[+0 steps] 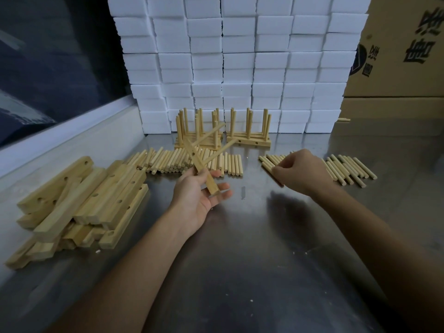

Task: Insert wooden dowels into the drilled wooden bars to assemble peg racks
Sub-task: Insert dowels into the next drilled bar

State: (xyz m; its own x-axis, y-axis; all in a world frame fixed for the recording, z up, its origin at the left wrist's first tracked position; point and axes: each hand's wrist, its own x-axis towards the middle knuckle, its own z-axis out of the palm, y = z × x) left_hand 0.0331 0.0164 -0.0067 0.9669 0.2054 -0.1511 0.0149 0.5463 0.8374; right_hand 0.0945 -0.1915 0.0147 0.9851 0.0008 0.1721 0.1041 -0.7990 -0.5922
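Steel worktop [240,248]: grey, shiny, it carries everything; the wall of white foam blocks [237,68] at its back is the landmark.
Drilled bars [79,203]: loose heap well to the left of the foam blocks, nearer the person.
Left dowel pile [182,162]: row lying flat, in front of the foam blocks' left half.
Left hand [199,195]: palm up, in front of the foam blocks, nearer than the dowel pile; thumb and fingers hold a bar.
Held bar [204,171]: tilted, with two dowels standing out of it towards the foam blocks.
Finished racks [221,133]: upright pegs, just before the foam blocks' foot.
Right hand [300,171]: fingers curled over the right dowel pile [346,169]; it seems to pinch a dowel, though the fingertips are hard to see.
Cardboard boxes [398,56]: just right of the foam blocks.
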